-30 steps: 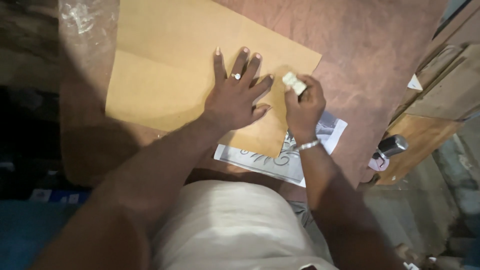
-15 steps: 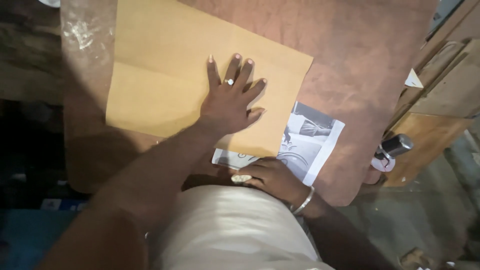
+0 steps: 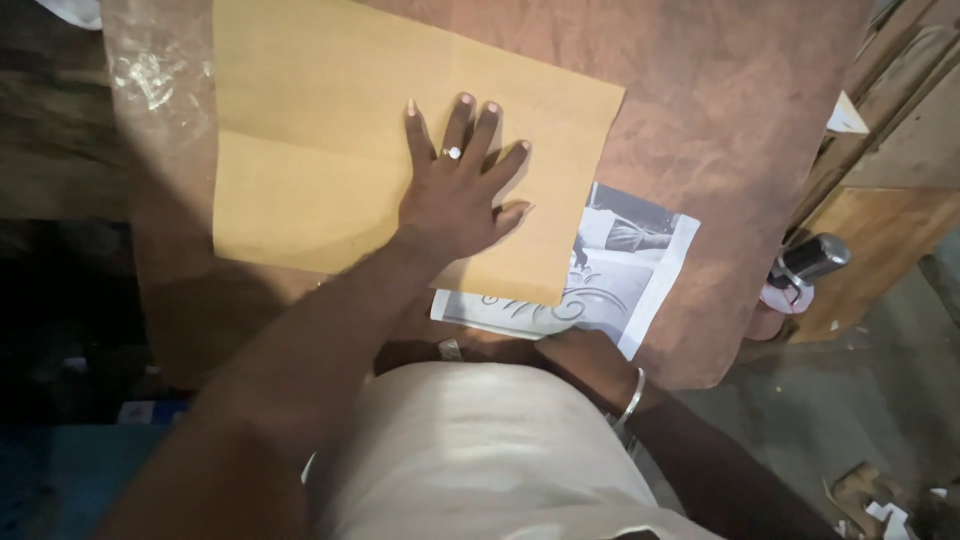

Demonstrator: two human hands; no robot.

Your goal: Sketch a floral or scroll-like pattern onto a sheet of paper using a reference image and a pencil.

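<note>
So the left hand [image 3: 455, 200] is pressed flat on a big tan sheet of paper [image 3: 320, 150], fingers spread wide, palm down, holding nothing, with a ring [image 3: 452, 153] on one finger; the paper has a fold line running down it and lies on a brown worn tabletop [image 3: 740, 110], and its top edge runs out of the shot; poking out from under the paper's near right corner is a black-and-white printed page [image 3: 620, 280], only partly showing, lying at an angle near the table's front edge; the right hand [image 3: 580, 360] is down at that edge just below the printed page, tucked in close to the body with a bangle [image 3: 630, 398] on the wrist, and honestly I can't tell whether it's closed or gripping anything since the fingers are in shadow; there's a small pale bit [image 3: 450, 349] near it that's too small to make out; off the right side of the table sits a small bottle with a dark cap [image 3: 805, 268] by some wooden boards [image 3: 890, 200]; grey floor [image 3: 850, 410] below with scraps; the left of the room is dark, with crinkled clear plastic [image 3: 145, 75] at the table's far left corner.
</note>
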